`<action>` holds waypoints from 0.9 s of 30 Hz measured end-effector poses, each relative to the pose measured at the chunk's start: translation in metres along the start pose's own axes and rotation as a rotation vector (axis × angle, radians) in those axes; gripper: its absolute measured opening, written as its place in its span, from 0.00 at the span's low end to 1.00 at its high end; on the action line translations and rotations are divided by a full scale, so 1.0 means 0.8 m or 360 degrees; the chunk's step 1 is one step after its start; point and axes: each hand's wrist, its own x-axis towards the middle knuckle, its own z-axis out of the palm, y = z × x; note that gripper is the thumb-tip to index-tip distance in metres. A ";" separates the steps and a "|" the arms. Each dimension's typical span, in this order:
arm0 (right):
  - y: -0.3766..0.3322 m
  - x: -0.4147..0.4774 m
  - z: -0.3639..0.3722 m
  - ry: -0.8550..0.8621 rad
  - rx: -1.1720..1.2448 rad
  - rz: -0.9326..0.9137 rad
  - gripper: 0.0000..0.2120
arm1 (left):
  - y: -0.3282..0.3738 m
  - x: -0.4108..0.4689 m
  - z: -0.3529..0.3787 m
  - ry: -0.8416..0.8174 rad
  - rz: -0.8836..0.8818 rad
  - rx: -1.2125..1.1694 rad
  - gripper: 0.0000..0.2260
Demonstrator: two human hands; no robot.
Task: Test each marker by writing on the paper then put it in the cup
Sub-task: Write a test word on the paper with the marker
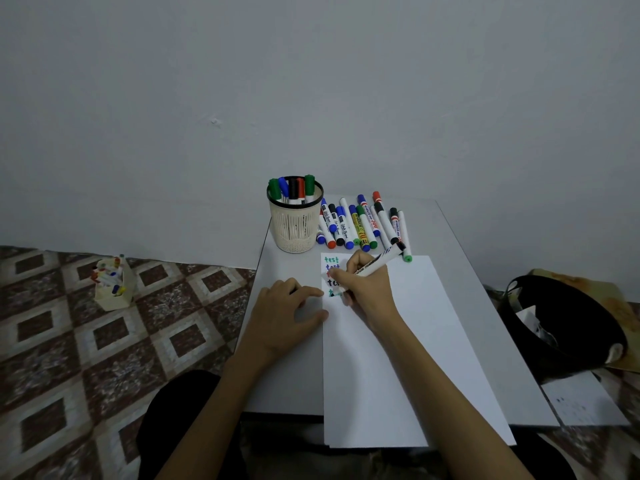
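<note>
A pale wall (pixel 311 81) fills the upper half of the frame. At left lies a patterned tile floor (pixel 104 341) with a small cream box (pixel 112 284) of coloured markers standing on it. At right sits a black bag (pixel 568 334), with a second white sheet (pixel 585 400) below it. Nothing lies between the hands and the cup.

The right hand (pixel 360 282) sits over the upper left corner of the paper (pixel 367 375), which lies lengthwise on the grey tabletop (pixel 471 306). Its fingers pinch a white-barrelled marker (pixel 379 263), tip down on the sheet and barrel slanting toward the upper right. Above and under the hand runs a column of the word "test" (pixel 331 259) in green, blue, red and black, partly hidden.

The left hand (pixel 284 313) rests on the tabletop just left of the paper, fingers loosely spread and thumb touching the sheet's edge. A small dark spot shows between two fingers; I cannot tell what it is.

A cream slotted cup (pixel 295 226) with a black rim stands upright above the paper's corner, holding upright markers (pixel 293 188) capped green, blue, black and red. Just right of it, loose markers (pixel 360 223) lie side by side in a row.
</note>
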 end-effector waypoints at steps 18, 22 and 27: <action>0.006 -0.004 0.010 0.0006 -0.0369 0.0037 0.12 | 0.000 0.000 -0.001 -0.0039 -0.0030 0.0046 0.28; 0.004 -0.005 0.013 0.0043 -0.0501 -0.0040 0.14 | 0.003 0.000 -0.002 -0.0048 -0.0035 0.0047 0.29; 0.004 -0.007 0.011 0.0031 -0.0424 -0.0059 0.13 | 0.003 0.000 -0.003 -0.0035 -0.0025 0.0055 0.28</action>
